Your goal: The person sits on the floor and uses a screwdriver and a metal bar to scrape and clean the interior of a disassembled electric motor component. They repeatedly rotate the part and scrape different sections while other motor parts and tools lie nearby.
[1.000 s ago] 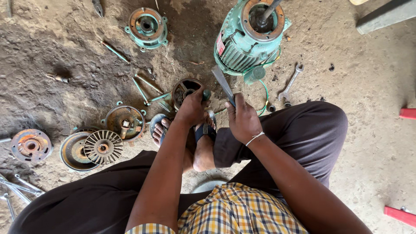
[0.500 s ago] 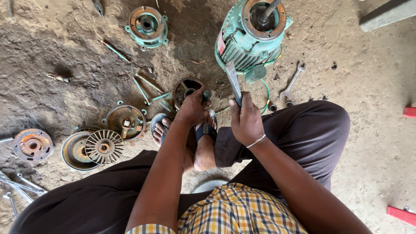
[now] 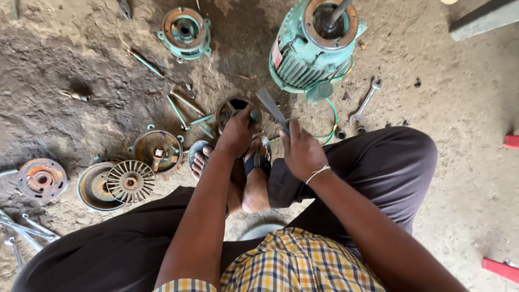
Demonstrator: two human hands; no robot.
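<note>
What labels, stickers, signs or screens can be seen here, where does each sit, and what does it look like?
Label: a small red and white rectangular plate on the ribbed side of the green motor housing, which stands on the dirt floor ahead of the person's feet; its print is too small to tell.
No packages, signs or screens are in view.

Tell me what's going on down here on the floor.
A person sits on the dirt floor with motor parts spread around. The left hand presses on a round rusty part held near the sandalled feet, while the right hand grips a flat metal tool angled toward it. A green electric motor stands just beyond, with an end cover, a fan wheel, long bolts and a spanner lying about.
</note>
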